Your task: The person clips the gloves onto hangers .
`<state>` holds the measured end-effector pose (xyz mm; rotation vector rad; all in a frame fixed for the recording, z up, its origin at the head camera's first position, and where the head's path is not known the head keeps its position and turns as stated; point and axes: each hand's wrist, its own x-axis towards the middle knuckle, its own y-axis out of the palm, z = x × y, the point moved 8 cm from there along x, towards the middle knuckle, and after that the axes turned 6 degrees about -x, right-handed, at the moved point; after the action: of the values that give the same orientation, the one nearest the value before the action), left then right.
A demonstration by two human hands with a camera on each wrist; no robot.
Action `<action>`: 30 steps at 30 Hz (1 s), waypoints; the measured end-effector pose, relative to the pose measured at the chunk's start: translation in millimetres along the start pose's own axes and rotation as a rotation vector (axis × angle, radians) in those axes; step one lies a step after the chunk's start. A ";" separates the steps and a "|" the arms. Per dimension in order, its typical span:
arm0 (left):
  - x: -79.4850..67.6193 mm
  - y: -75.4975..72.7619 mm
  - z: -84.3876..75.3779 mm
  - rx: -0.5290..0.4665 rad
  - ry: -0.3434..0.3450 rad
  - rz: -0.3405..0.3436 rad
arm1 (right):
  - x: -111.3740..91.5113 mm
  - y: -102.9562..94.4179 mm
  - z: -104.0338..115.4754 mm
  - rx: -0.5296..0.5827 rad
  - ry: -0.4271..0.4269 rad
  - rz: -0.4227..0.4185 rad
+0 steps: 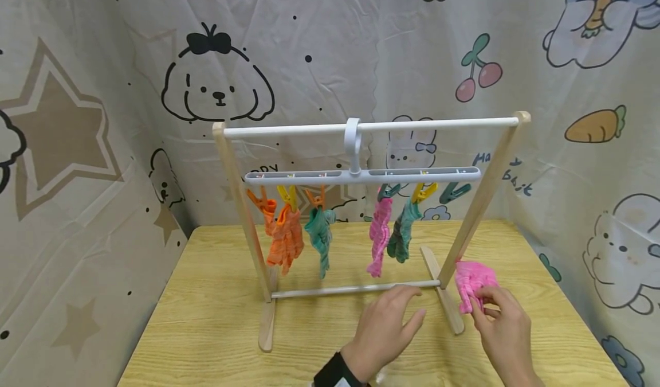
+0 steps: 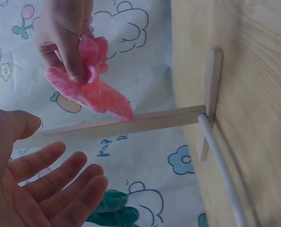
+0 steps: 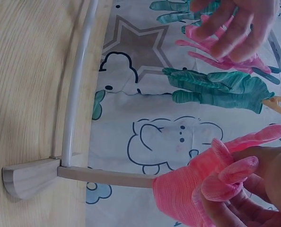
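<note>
My right hand (image 1: 502, 332) pinches a small pink knit glove (image 1: 475, 278) between thumb and fingers, beside the rack's right post. In the right wrist view the pink glove (image 3: 178, 191) is held near its finger end, its wide cuff pointing away from the hand. My left hand (image 1: 384, 327) hovers before the rack's lower bar, holding nothing, its fingers spread and slightly bent in the left wrist view. Behind the hands, a grey-white hanger (image 1: 309, 176) carries clipped gloves: two orange (image 1: 286, 241), a teal one (image 1: 321, 238), a pink one (image 1: 380, 235) and another teal one (image 1: 404, 232).
The hanger hooks over the white top bar (image 1: 438, 125) of a wooden-framed rack. A dark green clip (image 1: 455, 192) at its right end holds no glove. The rack's feet (image 1: 443, 295) stand on a wood-grain table (image 1: 206, 329). A cartoon-printed curtain (image 1: 319, 49) surrounds the table.
</note>
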<state>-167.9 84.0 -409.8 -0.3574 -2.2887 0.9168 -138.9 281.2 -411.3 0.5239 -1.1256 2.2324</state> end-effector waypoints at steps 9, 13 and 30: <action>19.3 -7.5 -14.2 0.018 0.024 -0.005 | 1.2 -3.1 6.5 0.034 -0.023 -0.024; 28.2 -10.8 -23.5 0.036 0.058 0.008 | 1.7 -3.5 8.7 0.058 -0.052 -0.036; 59.9 -20.7 -40.1 0.022 0.107 -0.064 | 1.9 9.9 18.9 0.157 -0.108 0.004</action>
<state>-187.5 117.5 -345.6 -0.3147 -2.1781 0.8700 -145.1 261.6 -405.3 0.7154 -1.0087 2.3319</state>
